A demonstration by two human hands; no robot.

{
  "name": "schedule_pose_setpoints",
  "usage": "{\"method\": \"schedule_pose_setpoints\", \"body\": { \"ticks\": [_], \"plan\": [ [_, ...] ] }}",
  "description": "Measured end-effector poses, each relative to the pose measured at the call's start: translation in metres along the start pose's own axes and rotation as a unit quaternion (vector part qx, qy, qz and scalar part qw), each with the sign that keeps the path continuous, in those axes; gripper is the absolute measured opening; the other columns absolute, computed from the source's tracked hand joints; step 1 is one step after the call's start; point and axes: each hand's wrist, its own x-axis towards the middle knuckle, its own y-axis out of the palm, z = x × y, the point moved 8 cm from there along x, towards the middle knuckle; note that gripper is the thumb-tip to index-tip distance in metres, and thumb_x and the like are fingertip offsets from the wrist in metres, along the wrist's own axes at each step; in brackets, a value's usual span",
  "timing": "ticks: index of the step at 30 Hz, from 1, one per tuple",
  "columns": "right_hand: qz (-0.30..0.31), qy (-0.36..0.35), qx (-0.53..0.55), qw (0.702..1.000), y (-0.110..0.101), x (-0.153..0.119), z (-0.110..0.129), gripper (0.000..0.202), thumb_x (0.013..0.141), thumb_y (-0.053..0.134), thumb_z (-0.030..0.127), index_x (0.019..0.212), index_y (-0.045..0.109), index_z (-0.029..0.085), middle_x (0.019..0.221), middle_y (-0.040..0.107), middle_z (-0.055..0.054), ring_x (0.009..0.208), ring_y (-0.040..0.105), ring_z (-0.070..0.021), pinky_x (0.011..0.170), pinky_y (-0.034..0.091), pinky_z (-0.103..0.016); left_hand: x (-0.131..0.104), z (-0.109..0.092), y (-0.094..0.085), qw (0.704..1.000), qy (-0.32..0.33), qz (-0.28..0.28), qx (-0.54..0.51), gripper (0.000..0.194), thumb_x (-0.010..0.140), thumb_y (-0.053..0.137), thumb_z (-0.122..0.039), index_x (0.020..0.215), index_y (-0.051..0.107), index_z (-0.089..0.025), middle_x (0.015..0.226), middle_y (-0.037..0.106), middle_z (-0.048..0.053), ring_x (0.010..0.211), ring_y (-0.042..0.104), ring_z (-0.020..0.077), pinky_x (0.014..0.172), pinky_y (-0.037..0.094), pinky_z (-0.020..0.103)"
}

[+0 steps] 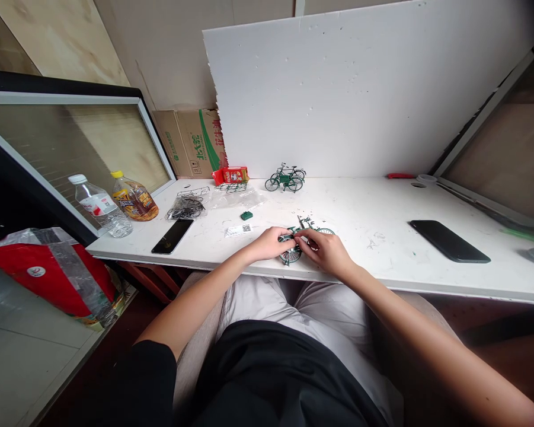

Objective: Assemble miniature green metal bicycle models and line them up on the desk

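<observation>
Head view: phone [172, 236] near the desk's [382, 207] front edge, left hand [269, 244] gripping the bike [290, 256] by that edge, right hand's [329, 252] fingers at it too (can't tell if closed), then wide desk room before a black slab [448, 241].

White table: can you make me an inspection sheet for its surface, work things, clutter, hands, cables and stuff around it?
Surface: white flat table; dark marks and scuffs.
Job's things: small green model bicycle with spoked wheels, near the front edge; tiny dark loose parts just beyond; similar green model bicycles standing near the back.
Clutter: two flat black rectangular devices, clear plastic bag of dark parts, yellow-capped plastic bottle.
Hands: bare left hand and bare right hand touch the nearer bicycle; exact grip partly hidden.
Cables: nothing seen.
Surroundings: brown cardboard box, large white board.
</observation>
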Motion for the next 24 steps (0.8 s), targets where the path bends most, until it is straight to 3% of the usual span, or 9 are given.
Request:
{"method": "schedule_pose_setpoints", "body": {
  "ticks": [6,8,10,13,15,20,24],
  "plan": [
    [-0.023,0.042,0.012,0.999,-0.02,0.005,-0.007,0.031,0.106,0.052,0.04,0.113,0.074,0.02,0.084,0.078,-0.007,0.058,0.06,-0.0174,0.061,0.043,-0.031,0.002,0.012,-0.005,0.998,-0.03,-0.018,-0.042,0.027,0.092,0.065,-0.04,0.088,0.071,-0.014,0.086,0.07,0.004,0.077,0.063,0.0171,0.068,0.05,0.026],
    [0.029,0.043,0.035,0.998,-0.028,0.01,-0.009,0.029,0.103,0.057,0.04,0.106,0.077,0.02,0.082,0.078,-0.007,0.058,0.06,-0.0168,0.061,0.043,-0.03,0.002,0.015,-0.006,0.998,-0.037,-0.018,-0.047,0.028,0.091,0.066,-0.042,0.089,0.07,-0.014,0.086,0.07,0.004,0.075,0.062,0.0163,0.066,0.049,0.026],
    [0.122,0.047,0.072,0.989,-0.031,0.011,-0.013,0.027,0.098,0.064,0.041,0.097,0.082,0.021,0.084,0.08,-0.007,0.061,0.062,-0.0173,0.061,0.045,-0.03,0.002,0.019,-0.007,0.998,-0.044,-0.022,-0.048,0.029,0.091,0.067,-0.042,0.091,0.071,-0.014,0.09,0.072,0.004,0.075,0.062,0.016,0.066,0.049,0.025],
    [0.251,0.079,0.101,0.959,-0.029,0.005,-0.026,0.017,0.088,0.073,0.035,0.089,0.086,0.024,0.082,0.081,-0.005,0.062,0.065,-0.0179,0.06,0.047,-0.029,0.004,0.026,-0.008,0.996,-0.055,-0.027,-0.058,0.029,0.09,0.068,-0.042,0.094,0.073,-0.014,0.095,0.074,0.005,0.075,0.063,0.0156,0.067,0.049,0.025],
    [0.3,0.093,0.107,0.943,-0.025,-0.001,-0.032,0.012,0.084,0.076,0.03,0.085,0.087,0.026,0.08,0.081,-0.003,0.063,0.066,-0.0179,0.06,0.047,-0.029,0.005,0.029,-0.006,0.996,-0.057,-0.022,-0.07,0.03,0.09,0.068,-0.043,0.093,0.073,-0.013,0.094,0.074,0.006,0.075,0.063,0.0158,0.068,0.049,0.025],
    [0.316,0.113,0.104,0.936,-0.018,-0.006,-0.032,0.01,0.077,0.083,0.033,0.079,0.087,0.025,0.068,0.076,-0.002,0.054,0.058,-0.0148,0.054,0.043,-0.028,0.006,0.03,-0.005,0.995,-0.045,-0.012,-0.085,0.034,0.091,0.069,-0.045,0.1,0.075,-0.013,0.099,0.076,0.007,0.082,0.065,0.0167,0.071,0.048,0.025],
    [0.328,0.143,0.068,0.931,-0.018,-0.007,-0.029,0.013,0.077,0.079,0.032,0.082,0.087,0.023,0.07,0.075,-0.002,0.057,0.056,-0.0142,0.057,0.042,-0.028,0.006,0.027,-0.005,0.995,-0.037,-0.003,-0.092,0.037,0.091,0.069,-0.047,0.101,0.076,-0.013,0.097,0.076,0.007,0.083,0.065,0.0173,0.073,0.047,0.025]
  ]
}}
